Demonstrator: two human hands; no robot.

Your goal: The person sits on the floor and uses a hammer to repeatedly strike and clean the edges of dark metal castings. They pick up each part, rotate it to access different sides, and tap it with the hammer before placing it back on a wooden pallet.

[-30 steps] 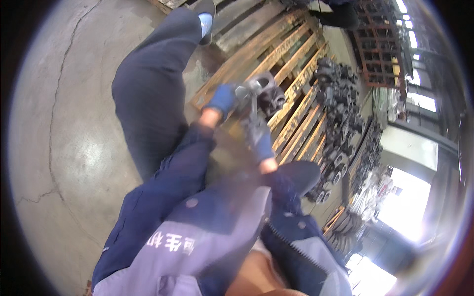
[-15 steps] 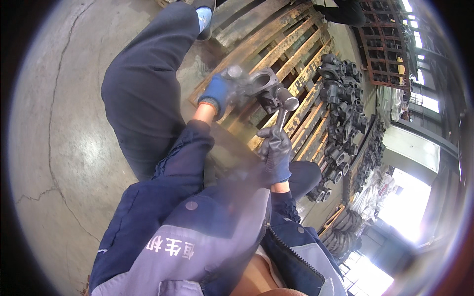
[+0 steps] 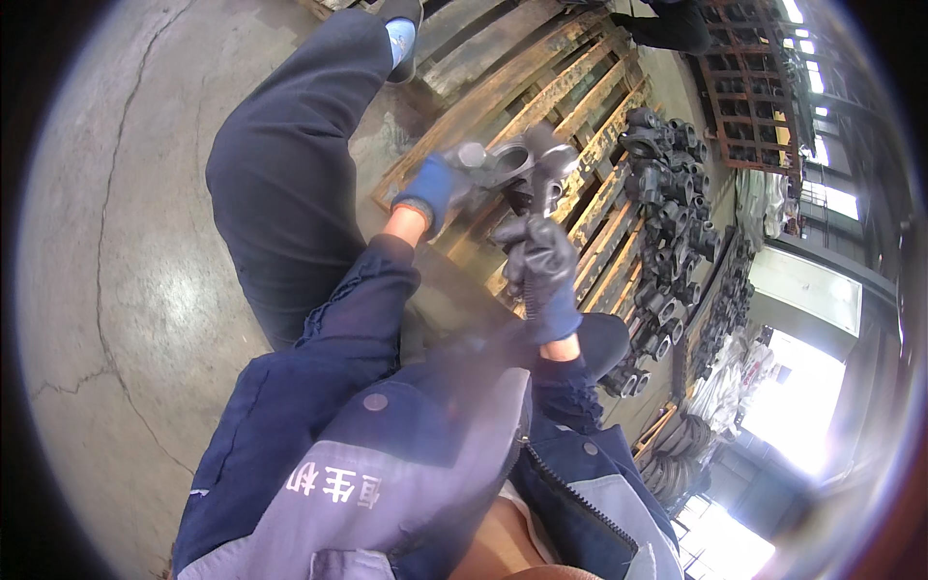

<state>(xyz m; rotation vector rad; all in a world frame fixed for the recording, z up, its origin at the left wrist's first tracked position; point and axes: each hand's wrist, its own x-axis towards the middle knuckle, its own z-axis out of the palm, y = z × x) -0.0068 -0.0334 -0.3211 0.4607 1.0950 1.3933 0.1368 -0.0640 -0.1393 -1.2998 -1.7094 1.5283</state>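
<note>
In a blue glove, my left hand (image 3: 427, 189) is closed on the near-left end of a dark grey metal casting (image 3: 507, 162) with a round ring-shaped opening. That end of the casting is blurred. My right hand (image 3: 541, 266), in a blue glove with a dark coated palm, is wrapped round the handle of a hammer (image 3: 553, 162). The blurred hammer head is raised at the casting's right end; whether the two touch, I cannot tell. Below both hands lie the slats of a wooden pallet (image 3: 565, 101).
Many similar dark castings (image 3: 667, 213) lie heaped at the right of the pallet. A rusty metal rack (image 3: 749, 97) stands at the far right. Another person's dark-clad leg (image 3: 667, 29) shows at the top. My own bent leg (image 3: 290, 174) is on the left over the concrete floor (image 3: 159, 261).
The hammer head has moved up and slightly left, and my right hand has shifted forward with it. My left hand and the casting have moved only slightly.
</note>
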